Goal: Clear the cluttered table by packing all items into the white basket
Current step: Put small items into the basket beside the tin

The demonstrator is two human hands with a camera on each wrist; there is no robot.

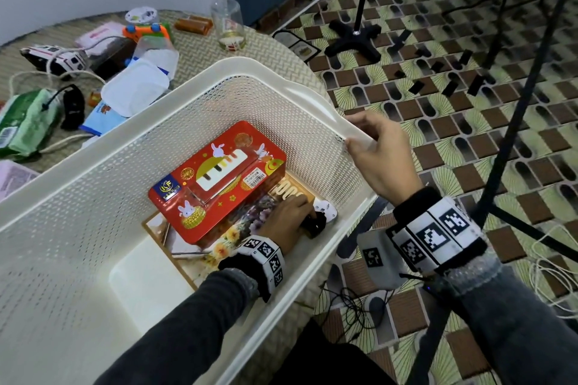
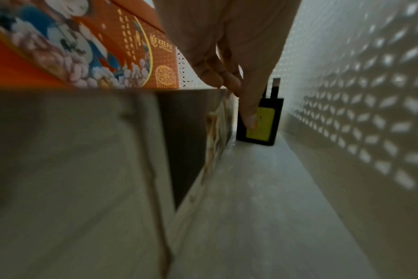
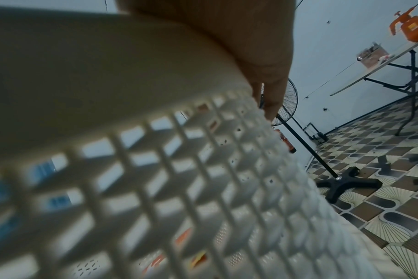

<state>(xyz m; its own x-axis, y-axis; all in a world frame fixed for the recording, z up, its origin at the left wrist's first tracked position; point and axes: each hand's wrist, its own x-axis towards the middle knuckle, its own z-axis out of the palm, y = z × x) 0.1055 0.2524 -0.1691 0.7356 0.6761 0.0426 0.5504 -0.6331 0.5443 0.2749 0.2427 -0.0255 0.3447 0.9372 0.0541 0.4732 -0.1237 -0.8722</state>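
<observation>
Sleeves nearest. My left hand: fingers curled round black charger, upright in white basket near-right corner beside red tin; lower gently, release flat. Right hand: grip clamped on rim, steadying

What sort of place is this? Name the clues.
Probably a lived-in room used for recording: patterned brown-and-green floor tiles, a black cross-footed stand, and a cluttered woven-mat table holding the white perforated plastic basket.
</observation>
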